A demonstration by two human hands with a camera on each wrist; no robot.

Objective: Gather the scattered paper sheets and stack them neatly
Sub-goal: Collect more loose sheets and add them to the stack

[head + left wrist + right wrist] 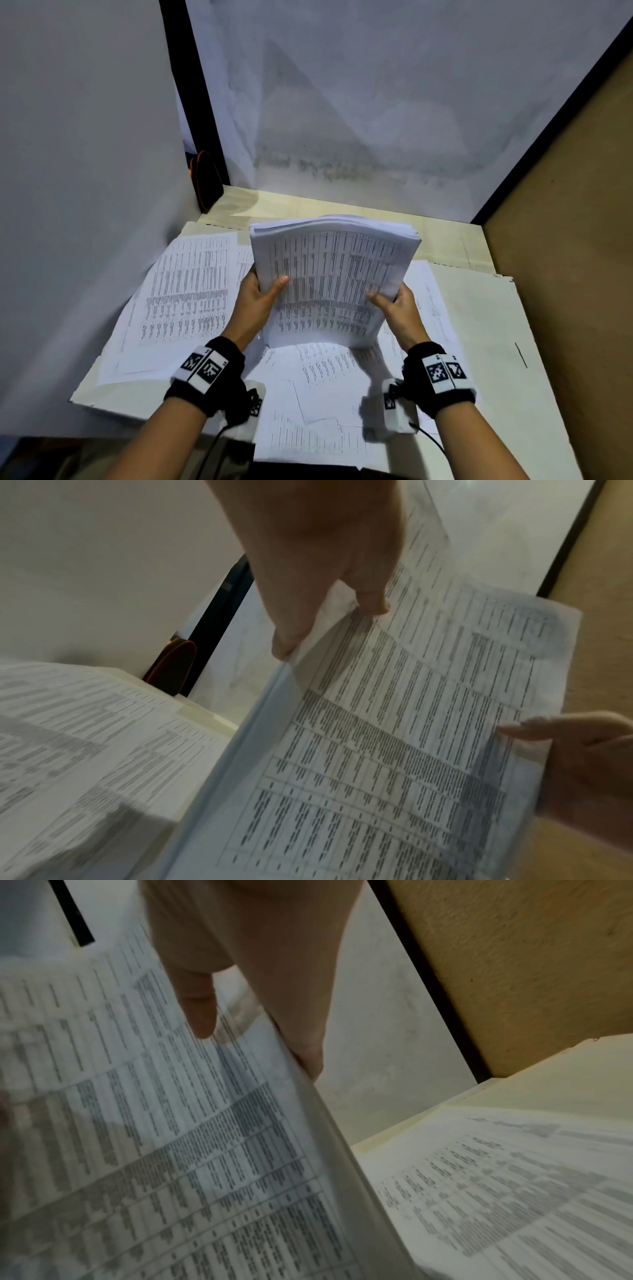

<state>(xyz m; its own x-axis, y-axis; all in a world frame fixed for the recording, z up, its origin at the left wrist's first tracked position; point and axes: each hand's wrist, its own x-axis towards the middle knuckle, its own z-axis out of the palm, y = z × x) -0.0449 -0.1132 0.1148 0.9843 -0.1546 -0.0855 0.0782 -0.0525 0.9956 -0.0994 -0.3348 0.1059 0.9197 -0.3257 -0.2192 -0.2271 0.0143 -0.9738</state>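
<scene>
A thick stack of printed sheets (pixel 334 277) stands tilted on its lower edge over the desk, its printed tables facing me. My left hand (pixel 262 296) grips its left edge, thumb on the front, fingers behind. My right hand (pixel 394 301) grips the right edge the same way. The left wrist view shows the stack (pixel 394 737) with my left hand (pixel 329 593) on its edge and my right hand's thumb (pixel 534 729) across the page. In the right wrist view my right hand (pixel 260 1001) holds the stack (pixel 171 1137). Loose sheets (pixel 186 294) lie spread under and around the stack.
The sheets lie on a pale board (pixel 486 329) on the desk. White walls (pixel 85 171) close the left and back, and a brown panel (pixel 575 240) closes the right. A dark, orange-edged object (pixel 205 181) stands in the back left corner. More sheets (pixel 318 425) reach the near edge.
</scene>
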